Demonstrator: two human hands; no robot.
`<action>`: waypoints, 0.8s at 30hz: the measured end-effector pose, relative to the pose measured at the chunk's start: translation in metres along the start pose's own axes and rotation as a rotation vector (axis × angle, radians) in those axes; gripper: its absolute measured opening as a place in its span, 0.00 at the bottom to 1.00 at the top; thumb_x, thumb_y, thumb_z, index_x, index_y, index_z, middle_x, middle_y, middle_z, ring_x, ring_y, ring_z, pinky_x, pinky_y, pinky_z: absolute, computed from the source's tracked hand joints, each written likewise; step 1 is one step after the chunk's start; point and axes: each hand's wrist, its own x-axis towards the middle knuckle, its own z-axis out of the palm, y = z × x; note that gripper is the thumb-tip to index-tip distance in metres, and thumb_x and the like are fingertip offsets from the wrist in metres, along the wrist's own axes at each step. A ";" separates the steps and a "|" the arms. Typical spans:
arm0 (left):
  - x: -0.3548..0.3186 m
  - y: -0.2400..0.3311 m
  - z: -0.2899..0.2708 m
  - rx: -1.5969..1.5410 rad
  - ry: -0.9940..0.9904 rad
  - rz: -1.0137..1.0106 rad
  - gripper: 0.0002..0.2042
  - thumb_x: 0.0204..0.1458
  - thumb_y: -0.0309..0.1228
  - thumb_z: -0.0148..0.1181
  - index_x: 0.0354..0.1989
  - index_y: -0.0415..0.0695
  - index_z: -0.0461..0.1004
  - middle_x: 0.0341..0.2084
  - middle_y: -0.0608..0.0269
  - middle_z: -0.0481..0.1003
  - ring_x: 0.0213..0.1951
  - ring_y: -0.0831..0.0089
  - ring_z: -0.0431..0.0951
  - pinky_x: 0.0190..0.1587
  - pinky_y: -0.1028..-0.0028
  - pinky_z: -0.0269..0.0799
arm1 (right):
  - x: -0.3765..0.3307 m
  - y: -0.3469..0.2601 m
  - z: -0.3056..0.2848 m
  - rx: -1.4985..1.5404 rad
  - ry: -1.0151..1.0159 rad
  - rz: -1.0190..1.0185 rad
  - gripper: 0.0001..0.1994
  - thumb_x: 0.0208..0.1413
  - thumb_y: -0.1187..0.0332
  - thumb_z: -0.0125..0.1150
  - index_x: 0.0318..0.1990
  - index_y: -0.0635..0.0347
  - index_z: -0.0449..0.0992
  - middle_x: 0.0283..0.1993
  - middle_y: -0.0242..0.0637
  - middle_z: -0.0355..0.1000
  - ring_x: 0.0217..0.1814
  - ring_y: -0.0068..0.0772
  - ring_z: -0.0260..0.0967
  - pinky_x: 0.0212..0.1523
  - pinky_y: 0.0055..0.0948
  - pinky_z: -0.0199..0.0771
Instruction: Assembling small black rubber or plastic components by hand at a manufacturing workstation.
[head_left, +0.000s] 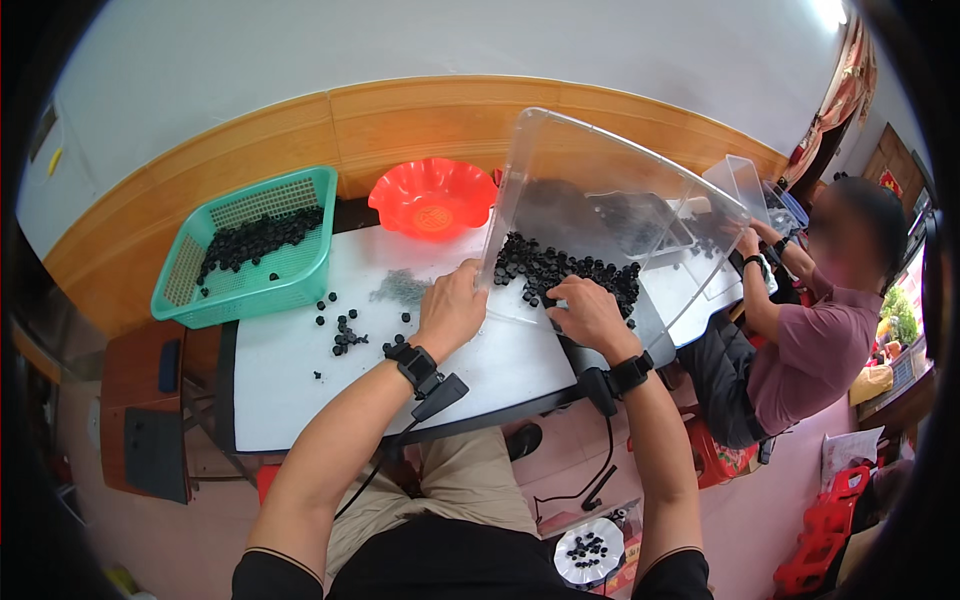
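Observation:
A large clear plastic bin (690, 255) stands tilted on the white table, with a heap of small black knob-like parts (540, 262) in it. My left hand (452, 308) is closed on the bin's near left rim. Inside the bin, my right hand (588, 313) reaches to the near side of the heap. Its fingers are curled together at the parts, and whatever they hold is hidden. Several loose black parts (348, 338) lie on the table to the left of my left hand, near a small pile of thin grey pieces (402, 288).
A green basket (322, 240) with black parts stands at the table's left end, and a red scalloped bowl (392, 196) near the back. At the right sits a co-worker (815, 340), hands near the bin's far right side. Below the table edge, a white plate (563, 560) holds black parts.

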 end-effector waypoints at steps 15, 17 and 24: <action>-0.017 -0.003 0.005 -0.043 0.146 0.037 0.24 0.51 0.31 0.63 0.57 0.35 0.71 0.45 0.44 0.78 0.35 0.53 0.81 0.45 0.58 0.74 | -0.006 0.002 0.008 0.089 0.136 0.071 0.11 0.48 0.68 0.61 0.38 0.56 0.84 0.39 0.40 0.79 0.41 0.49 0.77 0.43 0.43 0.77; -0.020 -0.004 0.004 -0.060 0.178 0.057 0.24 0.51 0.30 0.63 0.58 0.35 0.70 0.48 0.44 0.76 0.33 0.56 0.80 0.45 0.59 0.74 | -0.009 0.003 0.009 0.145 0.173 0.075 0.10 0.48 0.68 0.61 0.38 0.56 0.84 0.38 0.40 0.79 0.40 0.49 0.77 0.43 0.42 0.77; -0.027 0.002 0.001 -0.048 0.176 0.087 0.24 0.51 0.29 0.63 0.58 0.36 0.70 0.48 0.46 0.75 0.34 0.58 0.79 0.44 0.61 0.74 | -0.017 0.013 0.017 0.069 0.151 -0.059 0.10 0.53 0.67 0.61 0.41 0.56 0.81 0.39 0.42 0.75 0.42 0.51 0.75 0.42 0.43 0.76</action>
